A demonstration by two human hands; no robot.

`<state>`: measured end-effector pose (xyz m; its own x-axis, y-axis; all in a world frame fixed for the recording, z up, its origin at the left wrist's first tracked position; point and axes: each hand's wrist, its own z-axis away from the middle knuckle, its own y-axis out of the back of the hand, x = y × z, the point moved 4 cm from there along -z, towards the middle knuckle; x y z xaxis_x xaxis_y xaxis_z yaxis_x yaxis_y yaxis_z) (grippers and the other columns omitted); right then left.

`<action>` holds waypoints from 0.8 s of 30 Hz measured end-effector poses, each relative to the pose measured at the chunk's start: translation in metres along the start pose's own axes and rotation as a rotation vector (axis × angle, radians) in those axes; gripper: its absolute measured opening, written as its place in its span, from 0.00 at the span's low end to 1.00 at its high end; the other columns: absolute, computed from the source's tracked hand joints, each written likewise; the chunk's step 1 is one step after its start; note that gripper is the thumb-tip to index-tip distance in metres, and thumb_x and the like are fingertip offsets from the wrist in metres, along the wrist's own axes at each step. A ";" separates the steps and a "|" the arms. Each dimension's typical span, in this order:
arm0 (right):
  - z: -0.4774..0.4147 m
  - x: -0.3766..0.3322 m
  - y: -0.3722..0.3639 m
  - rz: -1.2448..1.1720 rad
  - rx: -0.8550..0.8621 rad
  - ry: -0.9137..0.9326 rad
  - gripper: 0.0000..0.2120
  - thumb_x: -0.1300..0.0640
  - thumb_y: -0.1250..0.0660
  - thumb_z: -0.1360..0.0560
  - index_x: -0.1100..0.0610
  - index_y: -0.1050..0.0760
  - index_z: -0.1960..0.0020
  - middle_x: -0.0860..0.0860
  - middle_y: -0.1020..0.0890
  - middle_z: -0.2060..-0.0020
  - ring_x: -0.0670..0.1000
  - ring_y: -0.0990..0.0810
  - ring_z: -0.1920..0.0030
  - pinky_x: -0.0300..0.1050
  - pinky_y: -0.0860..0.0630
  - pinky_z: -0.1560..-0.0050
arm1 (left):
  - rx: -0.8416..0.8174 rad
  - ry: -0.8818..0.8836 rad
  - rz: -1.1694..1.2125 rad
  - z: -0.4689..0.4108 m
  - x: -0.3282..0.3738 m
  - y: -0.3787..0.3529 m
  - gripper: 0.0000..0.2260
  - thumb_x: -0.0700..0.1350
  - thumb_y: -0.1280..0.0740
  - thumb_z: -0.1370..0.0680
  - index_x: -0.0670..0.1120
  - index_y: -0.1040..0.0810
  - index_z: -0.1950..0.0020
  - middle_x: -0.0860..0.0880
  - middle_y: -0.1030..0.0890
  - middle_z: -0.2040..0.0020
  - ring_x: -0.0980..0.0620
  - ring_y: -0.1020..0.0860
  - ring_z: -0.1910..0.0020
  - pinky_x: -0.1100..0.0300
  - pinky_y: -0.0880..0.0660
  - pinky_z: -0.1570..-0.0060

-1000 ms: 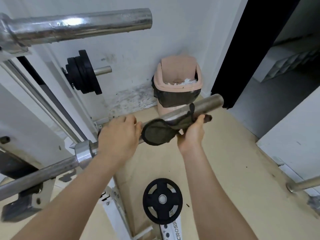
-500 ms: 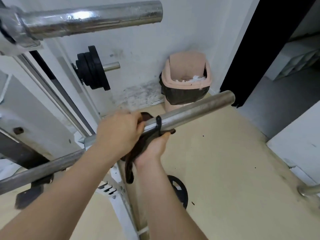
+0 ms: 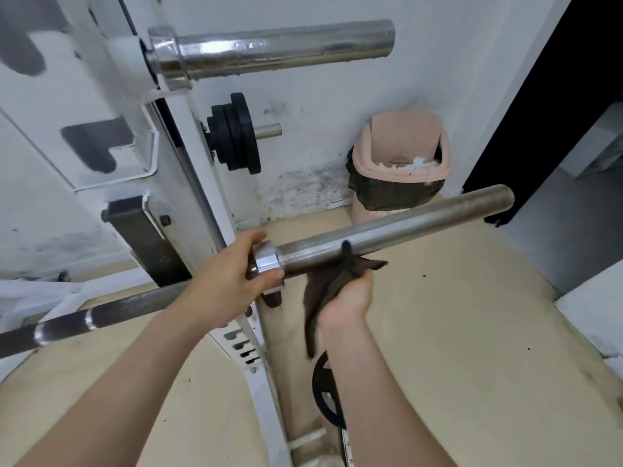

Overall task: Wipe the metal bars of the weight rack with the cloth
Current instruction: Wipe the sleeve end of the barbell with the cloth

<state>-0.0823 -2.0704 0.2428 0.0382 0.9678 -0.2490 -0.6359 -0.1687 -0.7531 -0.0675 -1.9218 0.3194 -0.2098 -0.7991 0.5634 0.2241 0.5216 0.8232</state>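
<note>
A grey barbell sleeve (image 3: pixel 404 224) runs from the centre up to the right, ending near the bin. My left hand (image 3: pixel 229 281) grips the shiny collar (image 3: pixel 266 261) at the sleeve's inner end. My right hand (image 3: pixel 347 294) sits under the sleeve and holds a dark cloth (image 3: pixel 323 291), which is looped over the sleeve and hangs down below my wrist. The barbell's thinner dark shaft (image 3: pixel 84 318) continues to the lower left. A second, shinier bar end (image 3: pixel 279 48) sticks out of the white rack (image 3: pixel 175 156) above.
Black weight plates (image 3: pixel 236 133) hang on a peg against the white wall. A pink bin (image 3: pixel 401 163) with a black liner stands in the corner. Another black plate (image 3: pixel 327 392) sits low on the rack by my right forearm. A dark doorway (image 3: pixel 539 112) opens at right.
My right hand has drawn the cloth inward along the sleeve toward the collar, then a little outward again. My left hand has shifted onto the collar. The view has swung to the left.
</note>
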 end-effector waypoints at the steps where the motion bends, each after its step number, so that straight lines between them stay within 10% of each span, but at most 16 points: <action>1: 0.006 -0.011 -0.010 -0.009 0.029 0.011 0.25 0.38 0.49 0.20 0.51 0.19 0.44 0.57 0.18 0.45 0.56 0.19 0.52 0.47 0.25 0.57 | 0.025 -0.019 -0.037 0.000 -0.001 0.000 0.24 0.58 0.35 0.23 0.54 0.37 0.30 0.53 0.22 0.43 0.56 0.23 0.53 0.59 0.27 0.56; 7: 0.036 0.053 -0.025 0.305 0.057 0.090 0.22 0.38 0.43 0.21 0.49 0.28 0.34 0.52 0.18 0.44 0.55 0.19 0.46 0.51 0.24 0.41 | -0.028 0.042 -0.103 -0.017 -0.004 -0.003 0.21 0.60 0.52 0.18 0.48 0.29 0.39 0.44 0.20 0.49 0.42 0.22 0.52 0.54 0.29 0.54; 13: 0.081 0.011 -0.002 0.495 -0.074 0.083 0.15 0.50 0.41 0.18 0.58 0.24 0.40 0.55 0.15 0.52 0.52 0.16 0.54 0.46 0.20 0.55 | 0.027 -0.100 -0.024 -0.004 -0.001 0.004 0.18 0.54 0.45 0.18 0.50 0.33 0.29 0.48 0.22 0.38 0.48 0.24 0.42 0.57 0.29 0.48; 18: 0.091 -0.008 -0.038 1.087 -0.094 0.701 0.12 0.49 0.44 0.18 0.51 0.24 0.42 0.47 0.19 0.49 0.44 0.23 0.48 0.43 0.28 0.43 | 0.012 -0.016 0.054 -0.003 -0.010 0.004 0.22 0.58 0.47 0.18 0.51 0.37 0.26 0.47 0.23 0.35 0.46 0.22 0.42 0.50 0.25 0.42; 21: 0.063 0.025 -0.048 1.794 -0.313 1.209 0.17 0.49 0.46 0.19 0.54 0.23 0.39 0.48 0.19 0.43 0.47 0.28 0.37 0.51 0.36 0.31 | 0.030 0.015 -0.025 -0.002 -0.008 0.002 0.15 0.54 0.48 0.17 0.46 0.28 0.42 0.46 0.19 0.49 0.43 0.20 0.50 0.51 0.24 0.51; 24: 0.032 0.001 -0.042 1.955 -0.445 1.436 0.17 0.49 0.45 0.21 0.54 0.21 0.43 0.47 0.17 0.47 0.49 0.24 0.40 0.49 0.35 0.35 | 0.052 -0.030 -0.082 -0.001 -0.003 0.003 0.13 0.53 0.49 0.17 0.47 0.29 0.47 0.47 0.20 0.57 0.45 0.20 0.56 0.52 0.24 0.56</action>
<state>-0.0800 -2.0568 0.2938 0.2531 -0.8672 -0.4289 -0.4602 -0.4979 0.7351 -0.0652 -1.9182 0.3203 -0.2536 -0.8312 0.4948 0.1557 0.4698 0.8689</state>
